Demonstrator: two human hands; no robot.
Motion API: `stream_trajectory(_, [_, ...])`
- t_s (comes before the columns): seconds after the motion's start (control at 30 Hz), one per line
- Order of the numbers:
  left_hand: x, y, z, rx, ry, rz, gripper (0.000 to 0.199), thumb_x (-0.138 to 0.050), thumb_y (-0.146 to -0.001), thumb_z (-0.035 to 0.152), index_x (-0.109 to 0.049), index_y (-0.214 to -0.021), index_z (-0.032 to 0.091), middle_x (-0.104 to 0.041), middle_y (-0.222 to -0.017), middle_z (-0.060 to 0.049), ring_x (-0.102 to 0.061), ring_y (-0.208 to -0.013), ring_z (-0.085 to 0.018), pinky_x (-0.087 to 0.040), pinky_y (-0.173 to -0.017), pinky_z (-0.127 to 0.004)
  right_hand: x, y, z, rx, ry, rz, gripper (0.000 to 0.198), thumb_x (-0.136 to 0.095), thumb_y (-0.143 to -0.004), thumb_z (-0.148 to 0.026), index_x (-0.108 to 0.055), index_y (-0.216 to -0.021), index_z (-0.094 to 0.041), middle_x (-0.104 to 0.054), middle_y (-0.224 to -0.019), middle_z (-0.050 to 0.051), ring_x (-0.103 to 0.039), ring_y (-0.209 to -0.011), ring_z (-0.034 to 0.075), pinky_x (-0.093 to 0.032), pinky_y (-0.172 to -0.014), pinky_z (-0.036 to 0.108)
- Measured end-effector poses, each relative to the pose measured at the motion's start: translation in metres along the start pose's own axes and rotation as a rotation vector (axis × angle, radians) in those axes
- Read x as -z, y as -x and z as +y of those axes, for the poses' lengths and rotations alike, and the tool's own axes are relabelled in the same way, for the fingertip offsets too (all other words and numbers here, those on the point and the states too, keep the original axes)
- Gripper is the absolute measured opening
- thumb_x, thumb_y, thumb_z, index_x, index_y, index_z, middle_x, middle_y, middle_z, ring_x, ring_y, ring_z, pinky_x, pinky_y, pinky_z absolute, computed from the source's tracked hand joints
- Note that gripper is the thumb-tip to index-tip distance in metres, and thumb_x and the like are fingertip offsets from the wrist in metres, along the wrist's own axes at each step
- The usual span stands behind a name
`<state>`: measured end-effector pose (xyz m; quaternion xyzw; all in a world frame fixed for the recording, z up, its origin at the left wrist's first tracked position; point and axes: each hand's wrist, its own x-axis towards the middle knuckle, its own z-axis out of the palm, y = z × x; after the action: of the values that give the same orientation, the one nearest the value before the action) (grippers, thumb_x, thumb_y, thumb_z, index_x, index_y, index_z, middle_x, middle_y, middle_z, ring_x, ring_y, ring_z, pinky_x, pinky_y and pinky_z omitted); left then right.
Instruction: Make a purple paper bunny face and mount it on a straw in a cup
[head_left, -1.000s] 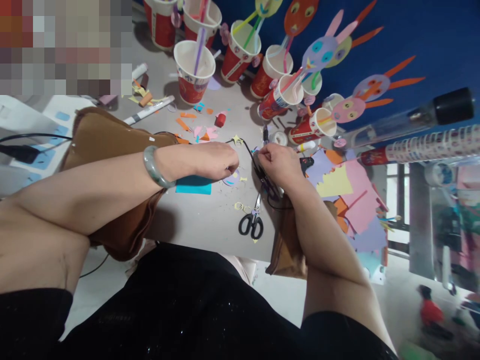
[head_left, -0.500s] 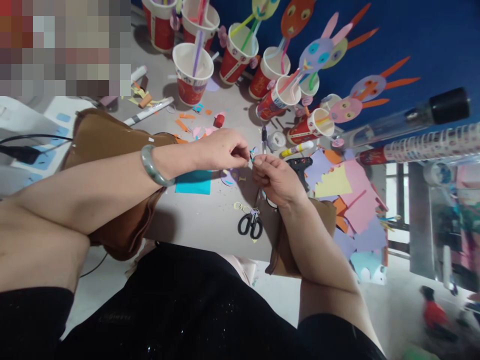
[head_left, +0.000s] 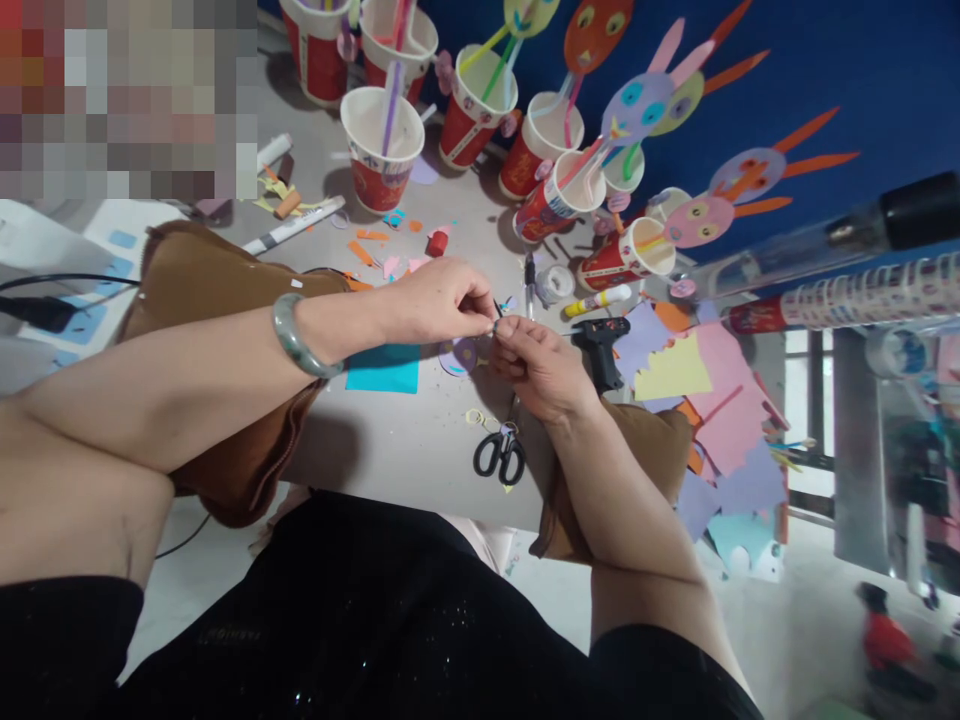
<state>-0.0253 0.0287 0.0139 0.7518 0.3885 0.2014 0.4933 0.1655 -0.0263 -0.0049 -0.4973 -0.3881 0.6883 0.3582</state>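
My left hand [head_left: 439, 300], with a green bangle [head_left: 296, 335] on its wrist, is closed in a pinch. Its fingertips meet those of my right hand [head_left: 544, 368], which is also pinched. Something small and dark shows between them; too little is visible to name it. Below the fingers lies a purple paper face [head_left: 456, 358], partly covered. A teal paper sheet [head_left: 382, 372] rests under my left wrist. Black-handled scissors [head_left: 500, 457] lie nearer to me. Right of my right hand is a black glue gun [head_left: 602, 352].
Red paper cups [head_left: 381, 165] with straws and paper faces line the back. A yellow marker [head_left: 598, 301], a tape roll [head_left: 555, 284] and orange scraps [head_left: 364, 250] lie about. Brown cushions [head_left: 240, 275] sit under both forearms. Coloured paper [head_left: 739, 400] is piled at right.
Both hands have shifted slightly left, and my right hand slightly down, still pinched together. More of the glue gun shows now. The view has moved a little.
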Motion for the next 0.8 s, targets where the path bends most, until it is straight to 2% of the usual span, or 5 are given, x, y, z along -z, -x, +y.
stream_trajectory(0.33, [-0.0018, -0.0009, -0.0015, -0.003, 0.056, -0.005, 0.009, -0.066, -0.074, 0.009, -0.074, -0.071, 0.014, -0.066, -0.062, 0.002, -0.053, -0.059, -0.009, -0.041, -0.061, -0.025, -0.0013, 0.0004, 0.0007, 0.013, 0.024, 0.063, 0.043, -0.091, -0.065, -0.051, -0.060, -0.070, -0.021, -0.040, -0.055, -0.008, -0.029, -0.050, 0.006, -0.016, -0.049, 0.024])
stream_trajectory(0.53, [-0.0009, -0.0012, -0.0020, -0.015, 0.044, -0.014, 0.008, -0.067, -0.073, 0.011, -0.074, -0.071, 0.015, -0.066, -0.061, 0.003, -0.053, -0.057, -0.007, -0.039, -0.059, -0.023, -0.0011, -0.0001, 0.0011, 0.057, 0.132, 0.125, 0.034, -0.089, -0.062, -0.043, -0.064, -0.074, -0.022, -0.047, -0.056, -0.008, -0.037, -0.053, 0.008, -0.025, -0.049, 0.023])
stream_trajectory(0.8, [-0.0013, -0.0013, -0.0019, -0.012, 0.054, -0.054, 0.012, -0.064, -0.071, 0.009, -0.075, -0.071, 0.015, -0.067, -0.060, 0.002, -0.056, -0.057, -0.009, -0.041, -0.060, -0.023, -0.0013, 0.0002, 0.0034, 0.066, 0.185, 0.120, 0.031, -0.083, -0.069, -0.044, -0.062, -0.070, -0.022, -0.049, -0.055, -0.006, -0.037, -0.052, 0.007, -0.027, -0.050, 0.024])
